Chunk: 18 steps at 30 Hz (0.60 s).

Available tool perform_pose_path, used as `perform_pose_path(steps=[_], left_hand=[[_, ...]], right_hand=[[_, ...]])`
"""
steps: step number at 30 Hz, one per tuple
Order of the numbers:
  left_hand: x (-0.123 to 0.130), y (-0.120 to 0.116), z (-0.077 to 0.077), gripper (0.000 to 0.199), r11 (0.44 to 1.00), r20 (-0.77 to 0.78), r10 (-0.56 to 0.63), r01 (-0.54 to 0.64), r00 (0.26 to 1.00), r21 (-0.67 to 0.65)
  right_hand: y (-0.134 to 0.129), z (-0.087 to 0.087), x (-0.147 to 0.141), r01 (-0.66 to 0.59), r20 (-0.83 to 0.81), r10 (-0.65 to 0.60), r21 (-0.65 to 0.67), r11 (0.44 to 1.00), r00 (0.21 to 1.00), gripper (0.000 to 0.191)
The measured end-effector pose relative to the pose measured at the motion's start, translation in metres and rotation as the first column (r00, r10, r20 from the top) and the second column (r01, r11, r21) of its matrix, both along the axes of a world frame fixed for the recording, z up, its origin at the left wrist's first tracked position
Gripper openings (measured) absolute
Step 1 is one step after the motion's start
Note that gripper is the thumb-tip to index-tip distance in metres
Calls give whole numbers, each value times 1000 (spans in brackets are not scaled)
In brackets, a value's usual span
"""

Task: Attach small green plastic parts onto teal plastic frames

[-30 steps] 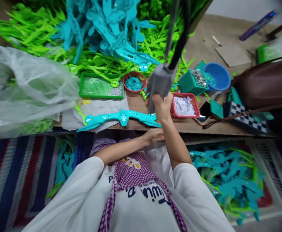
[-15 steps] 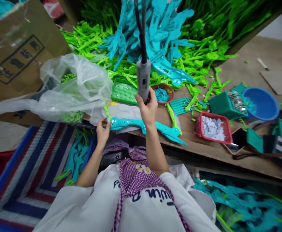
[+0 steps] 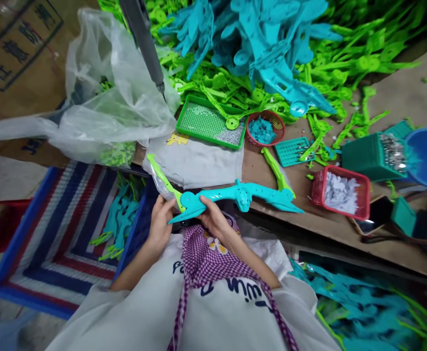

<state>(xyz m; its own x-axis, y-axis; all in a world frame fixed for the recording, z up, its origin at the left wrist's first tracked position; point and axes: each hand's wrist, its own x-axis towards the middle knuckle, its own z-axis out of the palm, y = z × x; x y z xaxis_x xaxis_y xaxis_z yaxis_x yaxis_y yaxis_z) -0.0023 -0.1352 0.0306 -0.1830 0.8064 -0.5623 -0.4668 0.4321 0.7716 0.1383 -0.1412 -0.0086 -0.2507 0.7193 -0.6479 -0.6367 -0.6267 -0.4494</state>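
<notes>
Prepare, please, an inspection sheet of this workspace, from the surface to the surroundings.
Surface: brown table, partly under pale grey cloth.
Job's things: glossy turquoise plastic bow-shaped part; narrow lime-green plastic strip near each end.
Clutter: heap of turquoise and lime-green plastic parts; red plastic basket of white pieces.
Hands: left hand touches the part's left end, grip unclear; right hand holds it.
Cables: nothing clearly seen.
Surroundings: blue-rimmed striped bin, lower left; grey pen-shaped tool, upper left.

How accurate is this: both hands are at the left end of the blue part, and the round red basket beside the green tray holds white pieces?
One slip: in the head view, the round red basket beside the green tray holds blue pieces. Left hand and right hand are indeed at the left end of the blue part.
</notes>
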Motion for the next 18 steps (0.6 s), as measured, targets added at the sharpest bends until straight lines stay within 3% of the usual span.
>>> perform_pose_path(steps=[4, 7, 11, 15, 18], left_hand=[[-4, 8, 6, 28, 998, 157, 55, -55, 986, -5], [-8, 12, 5, 23, 991, 157, 125, -118, 980, -54], [-11, 10, 4, 26, 979, 179, 198, -187, 964, -75], [-8, 9, 6, 30, 969, 206, 242, -226, 948, -96], [-6, 10, 7, 31, 964, 196, 265, -257, 944, -70]], right_hand=[[1, 7, 3, -196, -72, 195, -7, 981, 978, 38], [2, 7, 3, -338, -89, 334, -27, 941, 938, 43], [3, 10, 2, -298, -86, 295, -31, 954, 952, 44], [5, 14, 5, -393, -178, 380, -46, 918, 908, 46], [8, 10, 1, -361, -165, 348, -54, 931, 923, 48]])
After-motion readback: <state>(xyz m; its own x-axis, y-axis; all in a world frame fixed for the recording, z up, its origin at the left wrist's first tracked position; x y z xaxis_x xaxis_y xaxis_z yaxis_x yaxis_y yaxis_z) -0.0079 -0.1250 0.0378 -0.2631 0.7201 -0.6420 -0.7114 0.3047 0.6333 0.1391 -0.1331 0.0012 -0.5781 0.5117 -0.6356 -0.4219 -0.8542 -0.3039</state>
